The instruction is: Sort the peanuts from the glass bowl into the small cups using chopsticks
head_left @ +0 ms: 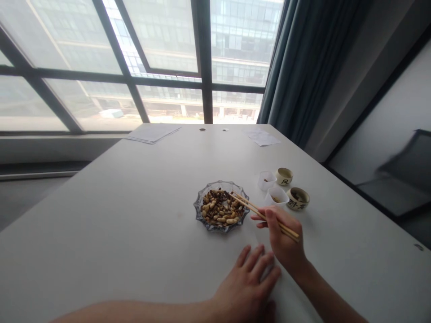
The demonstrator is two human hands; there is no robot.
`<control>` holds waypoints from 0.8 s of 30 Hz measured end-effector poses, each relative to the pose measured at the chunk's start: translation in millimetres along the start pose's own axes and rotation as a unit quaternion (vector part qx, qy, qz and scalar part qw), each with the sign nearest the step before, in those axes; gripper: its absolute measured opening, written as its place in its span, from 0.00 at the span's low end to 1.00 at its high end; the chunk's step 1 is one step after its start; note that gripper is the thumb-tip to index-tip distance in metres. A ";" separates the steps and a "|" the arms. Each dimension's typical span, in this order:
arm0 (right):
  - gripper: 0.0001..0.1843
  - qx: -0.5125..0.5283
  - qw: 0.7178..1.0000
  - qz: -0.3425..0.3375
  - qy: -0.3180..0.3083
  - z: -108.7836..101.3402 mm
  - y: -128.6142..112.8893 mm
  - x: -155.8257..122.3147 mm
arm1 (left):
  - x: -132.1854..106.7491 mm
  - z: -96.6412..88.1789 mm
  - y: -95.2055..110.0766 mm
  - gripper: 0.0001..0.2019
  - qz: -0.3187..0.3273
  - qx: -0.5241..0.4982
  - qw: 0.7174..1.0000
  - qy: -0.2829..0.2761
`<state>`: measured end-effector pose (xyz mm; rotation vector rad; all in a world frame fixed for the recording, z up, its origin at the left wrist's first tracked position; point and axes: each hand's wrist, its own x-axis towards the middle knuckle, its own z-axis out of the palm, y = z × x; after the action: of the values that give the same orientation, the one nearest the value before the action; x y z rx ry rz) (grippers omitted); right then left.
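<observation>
My right hand (pixel 283 235) is closed around a pair of wooden chopsticks (pixel 259 211), whose tips reach over the right rim of a scalloped glass dish (pixel 202 199) filled with peanuts and mixed nuts (pixel 220 210). My left hand (pixel 247 287) lies flat on the white table (pixel 134 215) with fingers spread, just below and left of the right hand, holding nothing. Right of the dish stand two small clear plastic cups (pixel 276 195) and two small ceramic cups (pixel 297 198) with dark characters.
Sheets of paper (pixel 153 133) lie at the table's far left edge and another sheet (pixel 264 137) at the far right. A large window and a grey curtain (pixel 296 67) stand behind the table. A dark chair (pixel 400 175) is to the right.
</observation>
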<state>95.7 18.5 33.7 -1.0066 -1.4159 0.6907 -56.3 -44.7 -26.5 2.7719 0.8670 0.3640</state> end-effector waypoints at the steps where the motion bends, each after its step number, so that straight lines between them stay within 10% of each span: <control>1: 0.16 -0.006 1.000 0.003 0.000 0.6 -0.5 0.5 | 0.0 -1.1 0.7 0.30 -0.001 -0.002 1.000 -0.001; 12: 0.20 -0.012 0.999 0.026 0.015 -0.3 4.9 2.2 | -1.0 1.3 -0.1 0.29 0.007 0.004 1.000 0.010; 24: 0.22 -0.043 0.970 -0.033 0.238 -45.9 -17.9 30.6 | -1.7 -6.8 -0.7 0.29 -0.002 -0.011 1.000 -0.009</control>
<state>140.1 30.4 69.1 -1.1005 -1.0567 0.3081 -60.1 -44.2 -20.5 2.7485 0.8576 0.3445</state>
